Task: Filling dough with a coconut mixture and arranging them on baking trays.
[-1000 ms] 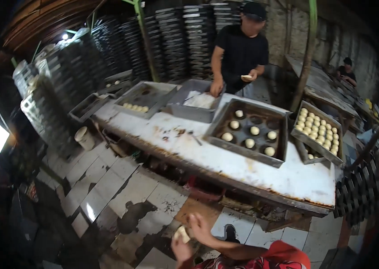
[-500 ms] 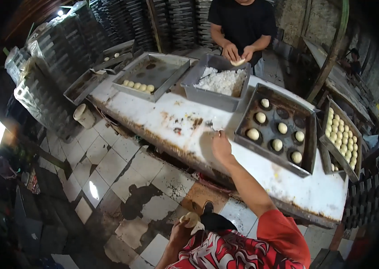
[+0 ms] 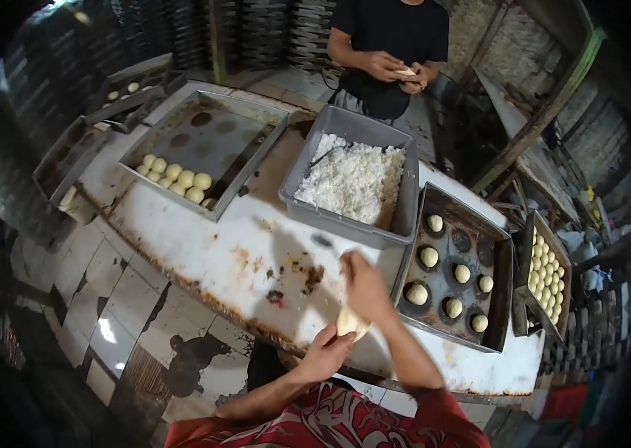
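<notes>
My left hand and my right hand meet over the near edge of a worn white table, both closed on one pale dough ball pressed between them. Just right of my hands lies a dark baking tray with round cups, several holding dough balls. Beyond my right hand stands a grey tub filled with white shredded filling.
A metal tray with a row of dough balls sits at the table's left. Another tray of small dough balls is at the far right. A person in black across the table holds dough. Stacked trays line the back; tiled floor lies lower left.
I have moved up to the table. My right hand drew back from the tabletop and joined the left hand on the dough ball, which rose from down near the floor.
</notes>
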Tool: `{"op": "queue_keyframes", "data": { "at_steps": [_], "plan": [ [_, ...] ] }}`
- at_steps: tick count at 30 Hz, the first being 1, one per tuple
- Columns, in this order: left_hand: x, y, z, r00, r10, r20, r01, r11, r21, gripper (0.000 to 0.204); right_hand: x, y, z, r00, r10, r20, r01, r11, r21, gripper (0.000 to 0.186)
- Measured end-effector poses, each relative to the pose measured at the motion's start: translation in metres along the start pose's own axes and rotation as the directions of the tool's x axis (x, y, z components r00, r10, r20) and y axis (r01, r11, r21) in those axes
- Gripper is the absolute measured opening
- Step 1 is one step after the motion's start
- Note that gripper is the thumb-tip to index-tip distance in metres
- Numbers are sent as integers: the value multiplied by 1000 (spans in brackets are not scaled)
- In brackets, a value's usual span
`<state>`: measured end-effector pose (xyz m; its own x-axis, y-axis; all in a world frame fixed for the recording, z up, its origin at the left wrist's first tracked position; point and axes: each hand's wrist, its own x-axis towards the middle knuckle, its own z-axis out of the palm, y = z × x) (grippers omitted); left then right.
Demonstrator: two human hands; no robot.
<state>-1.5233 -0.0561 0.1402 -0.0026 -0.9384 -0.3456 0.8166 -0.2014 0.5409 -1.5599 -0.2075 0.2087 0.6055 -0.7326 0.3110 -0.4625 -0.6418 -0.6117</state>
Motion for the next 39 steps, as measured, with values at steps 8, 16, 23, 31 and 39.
{"op": "queue_keyframes", "data": {
  "at_steps": [8, 16, 23, 31, 39],
  "plan": [
    [16, 158, -37, 999, 10, 34, -4, 984, -179, 41, 214, 92, 11, 931, 84, 356, 188, 724, -663, 17],
    [32, 205, -92, 973, -140, -183, 94, 966, -240, 37, 221, 52, 41, 773, 269, 574, 246, 707, -663, 20],
    [59, 217, -74, 987, 91, 133, -95, 995, 21, 57, 194, 29, 3, 744, 204, 637, -66, 970, -233, 22],
    [75, 208, 11, 976, 217, 30, -213, 972, -97, 42, 147, -2, -73, 869, 287, 404, -418, 862, 287, 18],
    [115, 140, 95, 866, 471, -164, -496, 850, -179, 13, 26, -20, -40, 939, 15, -343, 53, 981, 189, 38]
  ]
}}
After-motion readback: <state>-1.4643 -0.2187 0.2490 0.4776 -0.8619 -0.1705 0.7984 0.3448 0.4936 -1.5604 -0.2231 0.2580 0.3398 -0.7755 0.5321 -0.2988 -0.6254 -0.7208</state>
